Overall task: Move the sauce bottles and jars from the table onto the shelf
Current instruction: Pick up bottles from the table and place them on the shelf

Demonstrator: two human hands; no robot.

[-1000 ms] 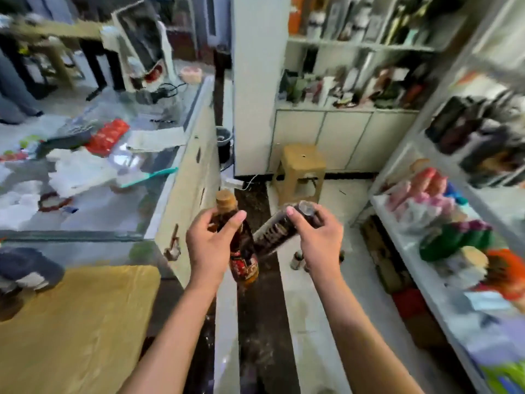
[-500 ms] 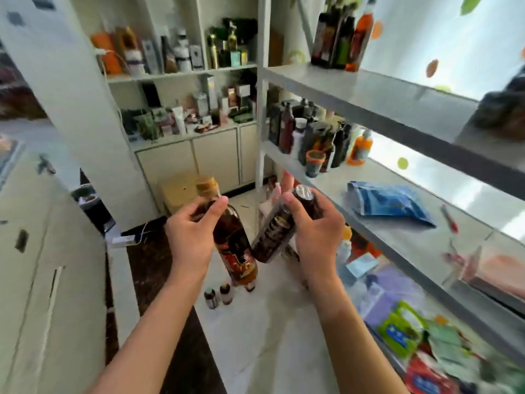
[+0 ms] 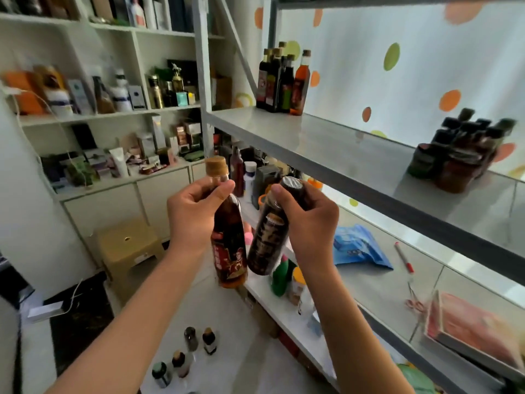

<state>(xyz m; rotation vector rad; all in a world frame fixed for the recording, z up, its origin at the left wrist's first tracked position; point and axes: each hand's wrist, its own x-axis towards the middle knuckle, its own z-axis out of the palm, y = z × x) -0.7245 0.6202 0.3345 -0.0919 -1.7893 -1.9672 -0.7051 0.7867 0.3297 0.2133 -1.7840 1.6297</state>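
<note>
Bottles: two in hand, carried in front of the grey shelf [image 3: 326, 143]. Left hand [image 3: 196, 214] holds the amber bottle [image 3: 228, 245] by the neck, fingers [image 3: 199, 191] clamped just under the tan cap, body hanging near upright. Right hand [image 3: 308, 220] holds the dark bottle [image 3: 267, 243] at the cap end, fingers curled round the top, body tilted down and to the left. The two bottles hang close at their lower ends; whether they touch, cannot tell.

Step, as judged: carry leg, placing not yet begun. Neither bottle is over a shelf board.

Upper board already carries a bottle group [image 3: 281, 81] at the far left and a jar cluster [image 3: 460, 155] to the right, with bare board between.

Next move calls for: lift both to board height, right the tilted one, set bases flat on the bare stretch, one at a time to avoid a knock.
</note>
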